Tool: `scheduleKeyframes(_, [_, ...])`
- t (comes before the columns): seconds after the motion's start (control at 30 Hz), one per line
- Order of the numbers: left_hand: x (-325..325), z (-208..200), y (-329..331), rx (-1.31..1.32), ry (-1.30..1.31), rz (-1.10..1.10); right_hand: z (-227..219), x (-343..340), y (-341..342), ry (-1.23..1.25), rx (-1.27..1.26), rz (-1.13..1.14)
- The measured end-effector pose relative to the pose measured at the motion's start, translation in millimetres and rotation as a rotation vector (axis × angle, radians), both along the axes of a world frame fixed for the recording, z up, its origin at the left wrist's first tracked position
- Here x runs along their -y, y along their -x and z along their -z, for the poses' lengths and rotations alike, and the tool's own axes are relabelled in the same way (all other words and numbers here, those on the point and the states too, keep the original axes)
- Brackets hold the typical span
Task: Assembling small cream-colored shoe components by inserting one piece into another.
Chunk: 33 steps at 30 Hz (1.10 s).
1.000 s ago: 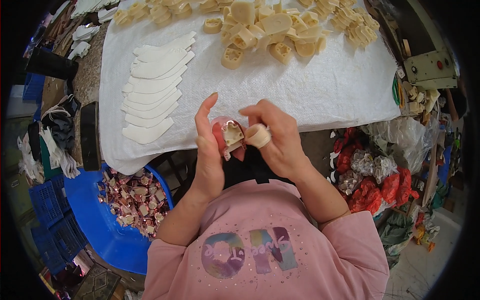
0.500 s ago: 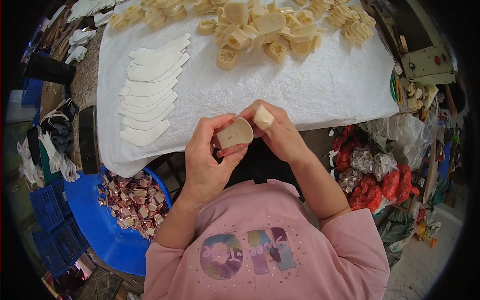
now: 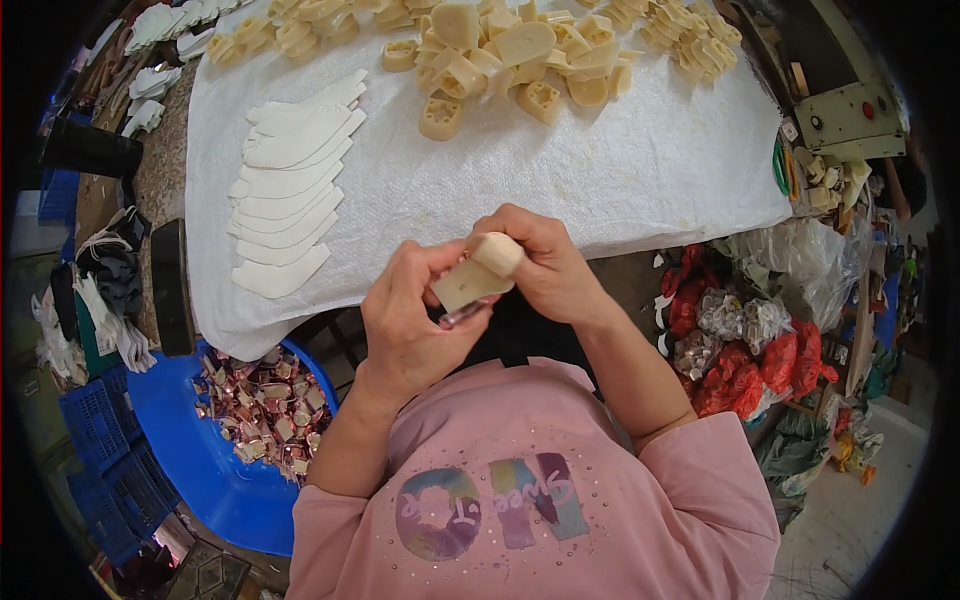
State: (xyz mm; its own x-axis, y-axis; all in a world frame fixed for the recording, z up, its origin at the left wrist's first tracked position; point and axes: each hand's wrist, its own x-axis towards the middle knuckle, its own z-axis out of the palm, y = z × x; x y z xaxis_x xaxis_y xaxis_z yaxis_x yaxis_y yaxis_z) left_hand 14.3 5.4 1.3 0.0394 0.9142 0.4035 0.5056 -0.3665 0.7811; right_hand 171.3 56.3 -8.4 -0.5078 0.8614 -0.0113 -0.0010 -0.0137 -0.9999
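Observation:
Near the front edge of the cloth, my left hand (image 3: 410,300) holds a small block that looks like a shoe heel (image 3: 459,287), its beige flat face upward and a shiny pink side below. My right hand (image 3: 548,262) is closed against the heel's upper right. A beige pad or cover (image 3: 497,253), seemingly over the right thumb, presses on the heel's face and hides part of it. To the left lie white curved strips (image 3: 285,210), fanned in an overlapping row. Beige heel blocks (image 3: 525,45), some showing hollow undersides, are heaped at the far side.
A white woven cloth (image 3: 480,180) covers the table. At lower left, a blue tub (image 3: 225,500) holds many pink shiny heels (image 3: 275,405). A black flat object (image 3: 172,288) lies along the table's left edge. Red and clear plastic bags (image 3: 745,375) crowd the right side.
The covered right thumb has come left and down onto the heel's face; it was raised beside it before. The heel has tilted slightly in my left hand. The view has shifted slightly.

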Motion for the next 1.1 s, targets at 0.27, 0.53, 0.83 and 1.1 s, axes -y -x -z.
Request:
scheduleKeyframes(0.27, [1.8,6.5,-10.3,-0.095,-0.138,-0.099,9.0,9.9,5.6,-0.012,-0.132,0.01])
scheduleKeyframes(0.53, [-2.6,15.9,-13.4,-0.064,-0.124,-0.197,17.6,17.2,18.4,0.421,-0.479,0.061])
scheduleKeyframes(0.83, [-3.2,16.9,-12.8,-0.179,-0.127,-0.27,13.6,23.5,22.9,-0.023,0.044,0.177])
scheduleKeyframes(1.1, [-6.4,19.7,-5.7,-0.152,-0.24,-0.209,6.0,23.5,26.3,0.483,-0.514,0.194])
